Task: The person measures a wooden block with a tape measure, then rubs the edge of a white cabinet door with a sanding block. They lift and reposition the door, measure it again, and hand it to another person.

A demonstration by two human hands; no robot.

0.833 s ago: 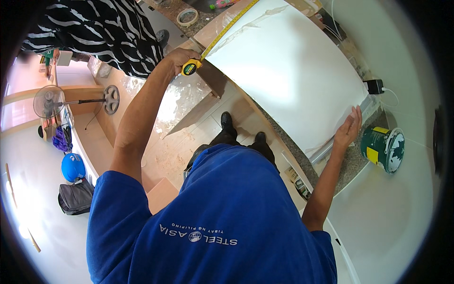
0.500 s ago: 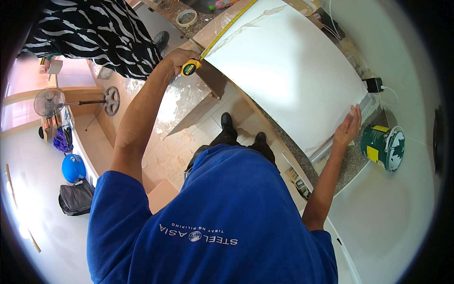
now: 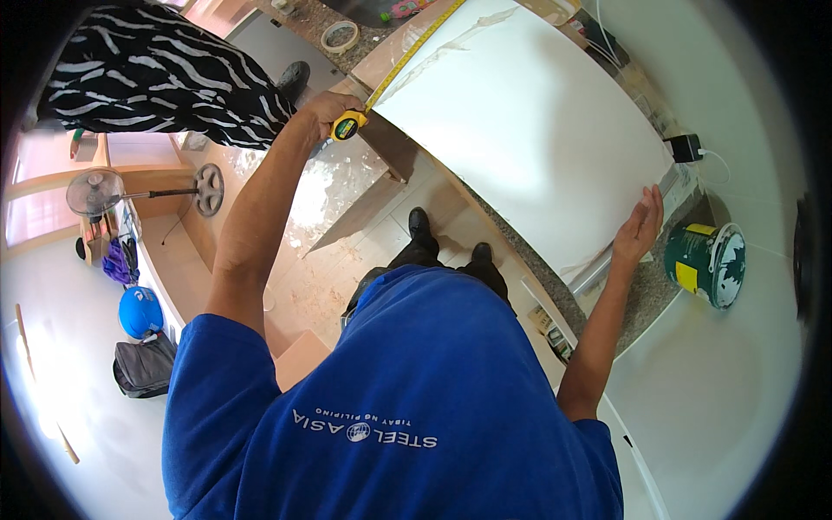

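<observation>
My left hand (image 3: 326, 114) is closed on a yellow tape measure (image 3: 347, 127) near the left corner of a large white slab with brownish veins (image 3: 520, 139). Its yellow blade (image 3: 409, 59) is pulled out and runs along the slab's far-left edge, out of the picture at the top. My right hand (image 3: 640, 227) rests at the slab's right edge, fingers stretched out, with nothing in it. Under the slab, part of a speckled grey countertop (image 3: 652, 292) shows.
A green paint bucket (image 3: 704, 264) stands right of my right hand, near a black plug adapter (image 3: 683, 148). A tape roll (image 3: 340, 36) lies at the back. Someone in black-and-white patterned clothing (image 3: 165, 78) is at upper left. Behind my left arm are a fan (image 3: 95, 191) and a blue helmet (image 3: 140, 312).
Both hands keep nearly the same places, the left still on the tape measure. The view has shifted slightly, and the other person's patterned clothing has moved a little.
</observation>
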